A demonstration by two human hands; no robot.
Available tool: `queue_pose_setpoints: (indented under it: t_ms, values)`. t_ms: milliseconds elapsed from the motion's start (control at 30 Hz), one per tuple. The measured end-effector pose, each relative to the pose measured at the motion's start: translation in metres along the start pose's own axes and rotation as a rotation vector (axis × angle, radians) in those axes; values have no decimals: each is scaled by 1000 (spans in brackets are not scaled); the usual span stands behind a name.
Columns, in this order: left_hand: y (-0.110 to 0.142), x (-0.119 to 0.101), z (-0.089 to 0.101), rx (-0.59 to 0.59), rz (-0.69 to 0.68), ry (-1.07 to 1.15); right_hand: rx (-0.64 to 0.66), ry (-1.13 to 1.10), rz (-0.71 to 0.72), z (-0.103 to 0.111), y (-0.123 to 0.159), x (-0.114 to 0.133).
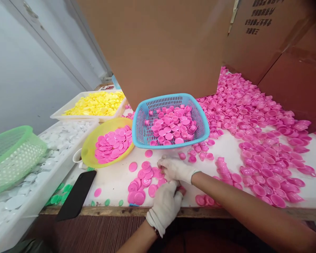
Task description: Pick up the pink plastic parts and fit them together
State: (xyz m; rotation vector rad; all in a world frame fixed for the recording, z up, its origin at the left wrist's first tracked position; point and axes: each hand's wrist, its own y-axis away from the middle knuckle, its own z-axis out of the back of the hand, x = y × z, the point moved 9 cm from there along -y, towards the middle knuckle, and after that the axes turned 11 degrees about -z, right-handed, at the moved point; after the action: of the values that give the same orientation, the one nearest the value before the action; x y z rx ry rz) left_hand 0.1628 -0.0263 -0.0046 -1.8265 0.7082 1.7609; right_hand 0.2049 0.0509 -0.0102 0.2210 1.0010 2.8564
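Both my hands wear white gloves and meet at the table's front edge. My left hand (166, 203) is curled shut, with a pink piece showing at its fingertips. My right hand (175, 168) reaches in from the right, fingers pinched on a pink saucer from the small pile of pink toy saucers (143, 181). Just behind them stands a blue mesh basket (171, 121) holding pink cups and saucers. A yellow bowl (108, 142) of pink saucers sits to its left. A large heap of pink toy cups (263, 140) covers the right side of the white table.
A black phone (77, 195) lies at the table's front left edge beside a few green pieces. White trays hold yellow discs (97, 103) and white discs (60, 135). A green mesh basket (13, 154) sits far left. Cardboard boxes (160, 45) stand behind.
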Motion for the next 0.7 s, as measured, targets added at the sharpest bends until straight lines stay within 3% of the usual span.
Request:
queue_pose_setpoints:
  t_ms: [267, 367, 500, 600, 700]
  values:
    - [-6, 42, 32, -260, 230, 609, -179, -2, -35, 44, 45, -27]
    - [-6, 51, 51, -335, 234, 642, -110, 99, 28, 30, 46, -17]
    - [3, 63, 77, -434, 240, 581, 32, 356, 115, -10, 31, 8]
    - [9, 73, 78, -419, 258, 564, 49, 489, 108, -28, 17, 20]
    - [12, 84, 70, -349, 275, 505, 19, 522, 119, -32, 8, 31]
